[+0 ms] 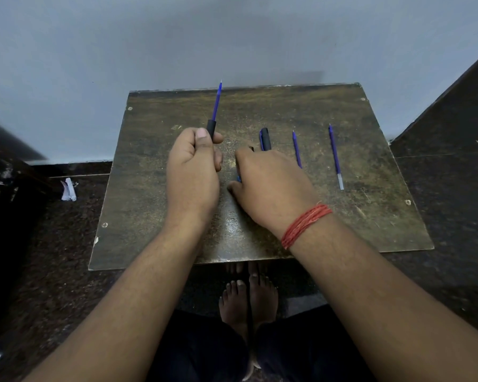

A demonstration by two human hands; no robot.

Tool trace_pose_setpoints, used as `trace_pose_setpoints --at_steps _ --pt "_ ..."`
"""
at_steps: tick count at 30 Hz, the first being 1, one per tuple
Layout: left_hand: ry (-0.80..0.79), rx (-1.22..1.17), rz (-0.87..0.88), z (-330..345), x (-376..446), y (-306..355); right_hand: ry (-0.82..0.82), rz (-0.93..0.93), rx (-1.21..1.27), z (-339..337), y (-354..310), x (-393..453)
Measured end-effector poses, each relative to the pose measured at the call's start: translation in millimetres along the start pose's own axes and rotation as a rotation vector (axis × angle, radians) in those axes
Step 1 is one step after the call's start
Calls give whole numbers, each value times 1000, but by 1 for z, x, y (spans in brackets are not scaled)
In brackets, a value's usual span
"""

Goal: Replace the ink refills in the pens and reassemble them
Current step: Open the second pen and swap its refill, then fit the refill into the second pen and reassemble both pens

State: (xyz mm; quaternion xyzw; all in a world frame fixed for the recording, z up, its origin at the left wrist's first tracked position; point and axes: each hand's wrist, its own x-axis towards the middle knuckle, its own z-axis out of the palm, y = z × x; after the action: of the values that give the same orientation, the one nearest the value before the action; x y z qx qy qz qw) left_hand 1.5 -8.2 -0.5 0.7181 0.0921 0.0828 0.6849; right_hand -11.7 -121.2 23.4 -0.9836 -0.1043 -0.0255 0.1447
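Observation:
My left hand (192, 172) grips a black pen barrel (211, 128) upright over the table, and a blue refill (217, 102) sticks out of its top. My right hand (271, 186) lies palm down on the worn wooden table (149, 188), fingers curled over small pen parts; a bit of blue shows at its fingertips, though what it holds is hidden. A black and blue pen (265, 139) lies just beyond its fingers. Two loose blue refills rest to the right: a shorter refill (297, 149) and a longer refill (335, 157).
The table stands against a pale wall (232, 37). A dark floor surrounds it, with a crumpled white paper scrap (68, 189) at the left. My bare feet (247, 301) show under the table's near edge.

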Motion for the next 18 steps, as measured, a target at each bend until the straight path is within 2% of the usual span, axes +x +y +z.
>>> trace_pose_setpoints --at_steps 5,10,15,18 --pt "-6 23 -12 0 -2 1 112 84 121 -18 13 6" --pt "-61 79 1 1 -5 3 279 293 613 -24 45 13" --pt "-141 178 69 9 -15 6 155 306 995 -20 41 13" --pt "-161 222 106 9 -15 6 110 271 1136 -19 33 13"
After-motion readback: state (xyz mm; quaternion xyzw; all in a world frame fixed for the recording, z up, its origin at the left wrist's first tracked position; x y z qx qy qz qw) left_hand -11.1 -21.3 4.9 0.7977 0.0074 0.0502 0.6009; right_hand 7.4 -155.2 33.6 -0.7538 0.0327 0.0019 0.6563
